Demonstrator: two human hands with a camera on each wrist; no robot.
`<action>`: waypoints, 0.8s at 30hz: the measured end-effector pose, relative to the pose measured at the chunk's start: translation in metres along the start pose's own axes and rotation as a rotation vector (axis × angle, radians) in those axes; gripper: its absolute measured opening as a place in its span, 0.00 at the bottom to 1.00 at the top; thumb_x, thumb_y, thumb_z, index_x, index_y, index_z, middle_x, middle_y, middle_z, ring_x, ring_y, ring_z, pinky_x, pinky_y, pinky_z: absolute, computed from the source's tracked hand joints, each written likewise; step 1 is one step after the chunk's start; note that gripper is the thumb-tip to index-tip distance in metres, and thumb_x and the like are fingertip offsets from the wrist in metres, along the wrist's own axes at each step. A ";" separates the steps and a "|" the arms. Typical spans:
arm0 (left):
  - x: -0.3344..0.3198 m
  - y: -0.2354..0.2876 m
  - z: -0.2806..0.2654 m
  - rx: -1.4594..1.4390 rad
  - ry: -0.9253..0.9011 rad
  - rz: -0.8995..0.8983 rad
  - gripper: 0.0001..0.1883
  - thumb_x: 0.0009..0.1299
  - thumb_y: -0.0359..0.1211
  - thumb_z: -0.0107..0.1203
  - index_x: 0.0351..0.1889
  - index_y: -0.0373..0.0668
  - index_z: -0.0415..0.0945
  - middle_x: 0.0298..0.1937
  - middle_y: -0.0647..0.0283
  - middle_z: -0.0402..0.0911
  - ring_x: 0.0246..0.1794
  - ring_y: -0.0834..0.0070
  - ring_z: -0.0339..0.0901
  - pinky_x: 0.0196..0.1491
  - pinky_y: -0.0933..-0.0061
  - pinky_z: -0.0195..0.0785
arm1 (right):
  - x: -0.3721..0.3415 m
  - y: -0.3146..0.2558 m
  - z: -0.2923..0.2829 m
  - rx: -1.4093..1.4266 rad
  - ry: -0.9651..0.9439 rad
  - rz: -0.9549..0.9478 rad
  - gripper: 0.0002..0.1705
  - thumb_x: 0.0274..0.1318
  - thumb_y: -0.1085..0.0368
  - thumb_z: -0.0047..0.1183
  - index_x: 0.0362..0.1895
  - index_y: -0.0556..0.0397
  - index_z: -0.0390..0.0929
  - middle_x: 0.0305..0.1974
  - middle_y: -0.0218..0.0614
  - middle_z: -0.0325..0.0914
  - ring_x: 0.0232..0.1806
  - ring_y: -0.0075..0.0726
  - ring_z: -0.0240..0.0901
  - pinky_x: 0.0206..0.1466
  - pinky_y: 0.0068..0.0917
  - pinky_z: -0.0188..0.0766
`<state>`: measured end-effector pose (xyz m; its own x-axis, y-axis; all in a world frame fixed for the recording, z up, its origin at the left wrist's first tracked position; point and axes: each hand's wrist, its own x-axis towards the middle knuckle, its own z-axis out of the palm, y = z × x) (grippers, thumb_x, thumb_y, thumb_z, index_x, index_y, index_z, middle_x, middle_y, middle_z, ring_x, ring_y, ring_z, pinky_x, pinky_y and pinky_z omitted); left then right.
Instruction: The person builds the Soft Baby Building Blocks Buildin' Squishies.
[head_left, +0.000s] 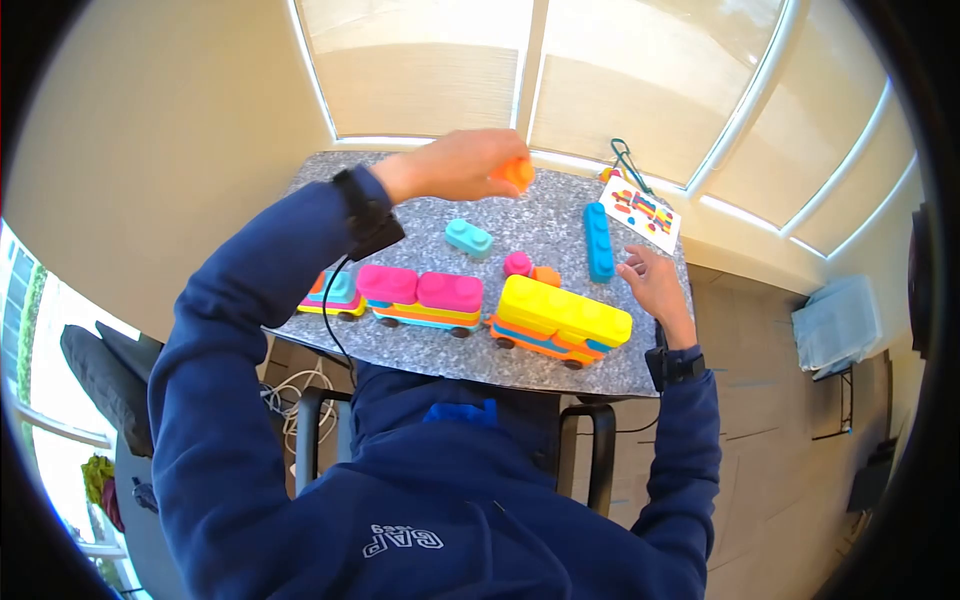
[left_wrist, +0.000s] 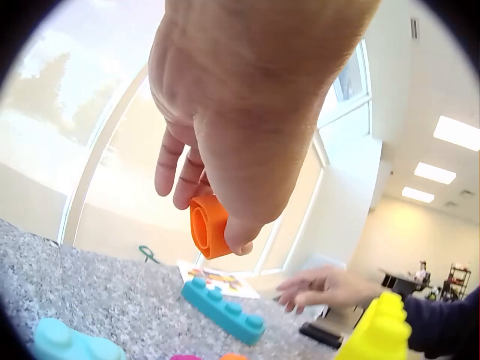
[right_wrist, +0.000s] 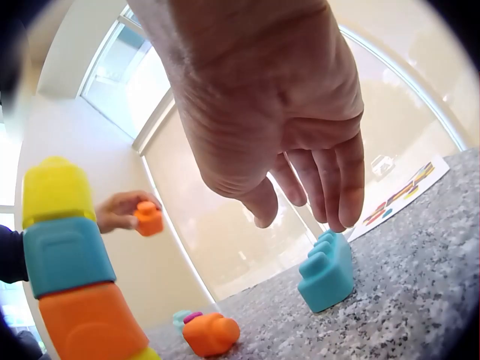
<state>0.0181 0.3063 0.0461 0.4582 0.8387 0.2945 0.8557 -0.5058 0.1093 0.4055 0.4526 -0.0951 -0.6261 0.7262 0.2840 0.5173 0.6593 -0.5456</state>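
Note:
My left hand (head_left: 462,163) pinches a small orange block (head_left: 516,174) between thumb and fingers, above the back of the grey speckled table (head_left: 400,345). In the left wrist view the orange block (left_wrist: 211,227) shows its hollow underside. My right hand (head_left: 657,290) hangs with relaxed fingers just to the right of the long blue block (head_left: 598,243), holding nothing. The right wrist view shows its fingers above the blue block (right_wrist: 327,273); whether they touch is unclear. A light teal block (head_left: 468,237) lies below my left hand.
Near the front edge stand a yellow-topped wheeled stack (head_left: 560,322), a pink-topped one (head_left: 420,295) and a smaller teal-topped one (head_left: 340,292). Pink (head_left: 517,263) and orange (head_left: 546,276) blocks lie behind the yellow stack. A picture card (head_left: 643,214) and green-handled item (head_left: 628,163) are at the back right.

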 end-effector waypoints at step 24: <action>-0.263 0.029 -0.042 -0.262 -0.192 -0.596 0.23 0.69 0.42 0.73 0.58 0.41 0.87 0.52 0.54 0.91 0.53 0.57 0.88 0.59 0.59 0.79 | 0.050 0.038 0.059 -0.253 0.138 -0.009 0.30 0.53 0.54 0.68 0.54 0.66 0.88 0.46 0.64 0.89 0.49 0.69 0.87 0.57 0.54 0.82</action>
<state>-0.0877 0.0630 0.0119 -0.0185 0.9981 -0.0583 0.8997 0.0421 0.4345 0.3599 0.5026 -0.1482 -0.5545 0.7285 0.4022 0.6523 0.6806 -0.3336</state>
